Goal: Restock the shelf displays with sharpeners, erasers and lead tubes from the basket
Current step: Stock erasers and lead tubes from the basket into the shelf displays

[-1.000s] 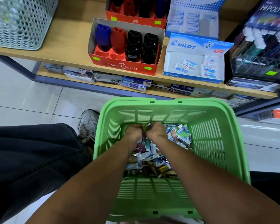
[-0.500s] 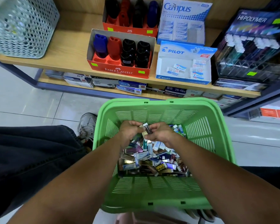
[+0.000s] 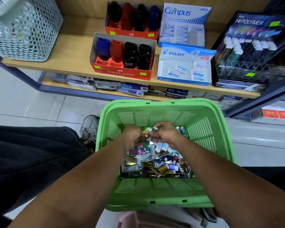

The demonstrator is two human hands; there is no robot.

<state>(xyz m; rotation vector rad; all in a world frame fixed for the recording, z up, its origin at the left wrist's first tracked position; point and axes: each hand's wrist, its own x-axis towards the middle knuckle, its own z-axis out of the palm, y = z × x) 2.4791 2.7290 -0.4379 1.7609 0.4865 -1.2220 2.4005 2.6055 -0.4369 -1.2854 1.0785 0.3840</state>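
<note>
Wooden shelf (image 3: 72, 63) up front w/ Faber-Castell sharpener box (image 3: 122, 72), Pilot eraser box (image 3: 183, 79), Hi-Polymer lead rack (image 3: 250, 51). Green basket (image 3: 202, 134) below you, full of mixed small packs (image 3: 156, 163). Your left hand (image 3: 132, 137) fingers curled on a gold lead tube (image 3: 146, 131); your right hand (image 3: 166, 133) pinches a white-capped tube (image 3: 155, 129), both just above the pile.

My left hand (image 3: 132, 137) and right hand (image 3: 167, 134), buried knuckle-deep in the loose stock a second ago, are now lifted just clear of the pile toward 12 o'clock in the green slatted plastic basket (image 3: 209, 129). Between them I now pinch slim foil-wrapped lead tubes (image 3: 146, 131), gold and dark with white caps. My view has tipped up, showing more shelf.
</note>
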